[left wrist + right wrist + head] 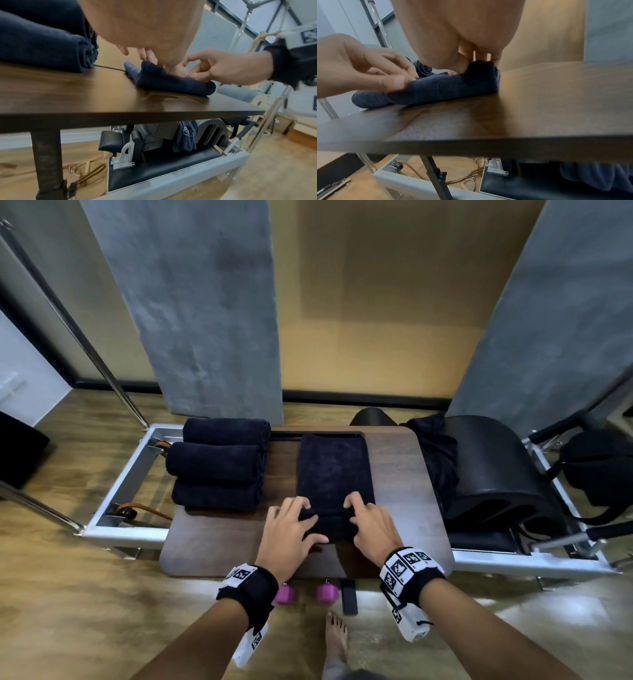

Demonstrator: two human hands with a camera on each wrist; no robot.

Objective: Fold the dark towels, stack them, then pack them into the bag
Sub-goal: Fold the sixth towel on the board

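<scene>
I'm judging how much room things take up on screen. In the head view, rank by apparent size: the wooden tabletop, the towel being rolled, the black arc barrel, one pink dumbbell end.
1. Wooden tabletop
2. Black arc barrel, which looks larger than the towel
3. Towel being rolled
4. Pink dumbbell end, though it sits lower, on the floor

This looks like a pilates or fitness studio. A metal-framed reformer [113,501] with black padding and leather straps [144,510] runs under the wooden table [404,474], a curved black barrel [496,470] sits at its right end, and two small pink dumbbells [305,593] lie on the wood-look floor [68,594].
</scene>
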